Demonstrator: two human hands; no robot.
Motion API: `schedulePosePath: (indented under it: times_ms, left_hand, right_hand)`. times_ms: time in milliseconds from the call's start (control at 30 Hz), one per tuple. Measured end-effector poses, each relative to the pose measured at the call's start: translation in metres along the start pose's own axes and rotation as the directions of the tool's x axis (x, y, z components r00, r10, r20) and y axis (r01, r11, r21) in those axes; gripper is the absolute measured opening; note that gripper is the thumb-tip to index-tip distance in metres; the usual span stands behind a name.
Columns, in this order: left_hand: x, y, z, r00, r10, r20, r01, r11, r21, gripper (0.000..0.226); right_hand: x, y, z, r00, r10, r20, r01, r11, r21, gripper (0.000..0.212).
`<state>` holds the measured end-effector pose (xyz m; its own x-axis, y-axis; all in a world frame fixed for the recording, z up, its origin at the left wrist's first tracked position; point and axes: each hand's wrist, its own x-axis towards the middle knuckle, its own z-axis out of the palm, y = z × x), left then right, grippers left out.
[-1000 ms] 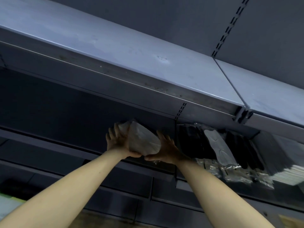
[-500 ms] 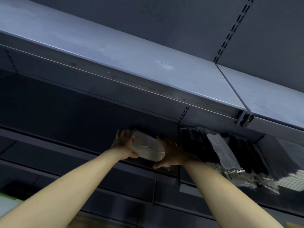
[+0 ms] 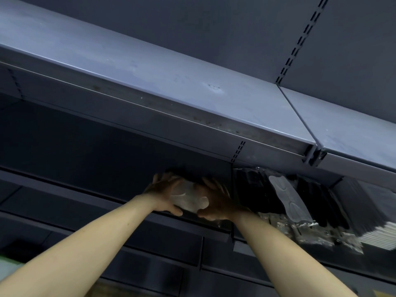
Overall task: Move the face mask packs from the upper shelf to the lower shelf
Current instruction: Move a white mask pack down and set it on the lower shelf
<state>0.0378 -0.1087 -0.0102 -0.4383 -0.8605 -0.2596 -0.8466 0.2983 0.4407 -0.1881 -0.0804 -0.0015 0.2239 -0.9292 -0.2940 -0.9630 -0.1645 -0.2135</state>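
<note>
1. Both hands, left (image 3: 164, 192) & right (image 3: 216, 202), grip the mask pack (image 3: 188, 197) at the lower shelf (image 3: 137, 207) edge.
2. Pack could slip off if let go too soon.
3. Right elbow could knock other packs (image 3: 285, 194) nearby.

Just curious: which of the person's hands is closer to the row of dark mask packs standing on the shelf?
Right. The right hand grips the held pack right beside the dark packs; the left hand holds its far side.

Dim, bluish light; deep shadow under the shelf (image 3: 162, 82); soft focus.
</note>
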Motion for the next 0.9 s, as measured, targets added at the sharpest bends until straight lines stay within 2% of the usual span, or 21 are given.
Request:
schedulePosePath:
  times_ms: [67, 133, 233, 333, 400, 533, 733, 800, 900]
  left_hand:
    - [0.001, 0.002, -0.001, 0.998, -0.040, -0.044, 0.040, 0.999, -0.004, 0.114]
    - [0.005, -0.001, -0.002, 0.994, -0.095, -0.052, 0.094, 0.995, -0.024, 0.129]
    - [0.011, -0.005, 0.000, 0.997, -0.076, 0.026, 0.075, 0.997, 0.025, 0.143]
    - [0.012, 0.003, 0.005, 0.999, 0.006, 0.050, -0.012, 0.994, 0.106, 0.141]
    - [0.013, 0.011, 0.002, 0.999, 0.027, 0.046, -0.033, 0.989, 0.143, 0.131]
    - [0.012, 0.007, -0.003, 0.999, 0.007, 0.038, -0.011, 0.994, 0.108, 0.106]
    - [0.000, 0.008, 0.005, 0.996, 0.080, 0.045, -0.086, 0.984, 0.156, 0.095]
    - [-0.005, 0.011, 0.005, 0.995, 0.095, 0.032, -0.098, 0.984, 0.149, 0.097]
    - [-0.009, 0.008, 0.014, 0.991, 0.132, 0.032, -0.135, 0.961, 0.243, 0.115]
  right_hand:
    - [-0.005, 0.002, 0.008, 0.992, 0.091, -0.092, -0.080, 0.990, 0.118, 0.106]
    - [-0.014, 0.000, 0.021, 0.949, 0.220, -0.225, -0.168, 0.959, 0.229, 0.108]
    - [-0.025, -0.013, 0.045, 0.874, 0.378, -0.305, -0.275, 0.903, 0.331, 0.108]
    - [-0.020, -0.032, 0.054, 0.883, 0.361, -0.300, -0.194, 0.863, 0.466, 0.112]
    - [-0.013, -0.033, 0.056, 0.905, 0.319, -0.280, -0.141, 0.848, 0.511, 0.112]
    - [-0.021, -0.013, 0.052, 0.927, 0.261, -0.269, -0.117, 0.883, 0.455, 0.135]
    - [-0.030, -0.005, 0.045, 0.977, 0.178, -0.113, -0.141, 0.951, 0.276, 0.147]
    - [-0.028, -0.006, 0.046, 0.981, 0.148, -0.128, -0.124, 0.976, 0.179, 0.145]
    - [-0.034, -0.011, 0.042, 0.972, 0.127, -0.198, -0.095, 0.982, 0.165, 0.133]
